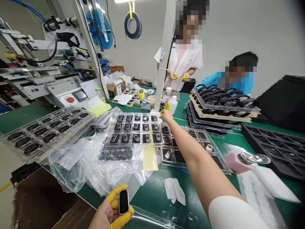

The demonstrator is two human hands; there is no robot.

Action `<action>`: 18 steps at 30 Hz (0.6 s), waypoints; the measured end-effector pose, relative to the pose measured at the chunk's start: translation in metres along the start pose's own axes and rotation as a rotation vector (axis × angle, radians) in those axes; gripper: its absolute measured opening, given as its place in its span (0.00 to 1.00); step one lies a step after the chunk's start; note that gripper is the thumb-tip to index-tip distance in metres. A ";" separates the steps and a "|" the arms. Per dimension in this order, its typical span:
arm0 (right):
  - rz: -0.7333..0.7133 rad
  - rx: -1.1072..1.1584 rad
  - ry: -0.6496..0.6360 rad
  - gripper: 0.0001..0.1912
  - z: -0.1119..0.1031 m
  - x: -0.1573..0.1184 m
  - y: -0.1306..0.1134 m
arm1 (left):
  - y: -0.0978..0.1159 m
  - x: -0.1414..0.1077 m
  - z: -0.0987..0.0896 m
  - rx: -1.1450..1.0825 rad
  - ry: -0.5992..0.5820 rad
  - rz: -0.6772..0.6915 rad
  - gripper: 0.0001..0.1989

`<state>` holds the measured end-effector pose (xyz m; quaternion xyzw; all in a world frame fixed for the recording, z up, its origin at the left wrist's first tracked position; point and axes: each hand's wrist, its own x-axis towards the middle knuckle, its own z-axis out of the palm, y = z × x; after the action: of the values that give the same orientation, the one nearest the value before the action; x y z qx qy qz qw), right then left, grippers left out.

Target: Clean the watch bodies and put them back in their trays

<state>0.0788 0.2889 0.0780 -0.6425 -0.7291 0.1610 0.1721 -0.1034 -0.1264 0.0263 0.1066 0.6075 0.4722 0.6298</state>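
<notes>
In the foreground my left hand [116, 210], wearing yellow finger cots, grips a smartwatch body [124, 201] by its edges. Its dark screen faces up, and no strap shows on it. My right arm stretches far forward across the table. My right hand [167, 115] is closed at the far right corner of a clear plastic tray [108, 128], close to the foot of the white post. What its fingers pinch is too small to make out. Rows of watch bodies [136, 137] fill that tray. Beneath my right arm lies a second tray [175, 163] with several watch parts.
Crumpled clear plastic [95, 168] lies left of the trays. A white bottle [172, 105] stands beyond my right hand. Stacked trays [221, 111] and a pink dispenser [238, 163] are at right. Paper scraps [174, 190] lie in front. Two people work across the table.
</notes>
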 end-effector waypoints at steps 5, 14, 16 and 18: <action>0.092 -0.042 -0.027 0.17 0.030 0.037 0.006 | 0.003 0.004 -0.016 -0.103 0.128 -0.110 0.31; 0.077 0.145 0.157 0.11 0.022 0.028 0.005 | 0.001 0.009 -0.024 -0.067 0.045 -0.174 0.53; 0.019 0.250 0.240 0.08 0.004 0.014 0.005 | 0.000 0.002 -0.020 -0.014 -0.024 -0.046 0.49; -0.048 0.382 0.309 0.07 -0.019 -0.007 0.005 | 0.002 -0.005 -0.015 0.051 -0.116 0.079 0.42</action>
<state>0.0924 0.2828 0.0925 -0.5977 -0.6655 0.1915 0.4040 -0.1159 -0.1361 0.0275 0.1737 0.5772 0.4738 0.6420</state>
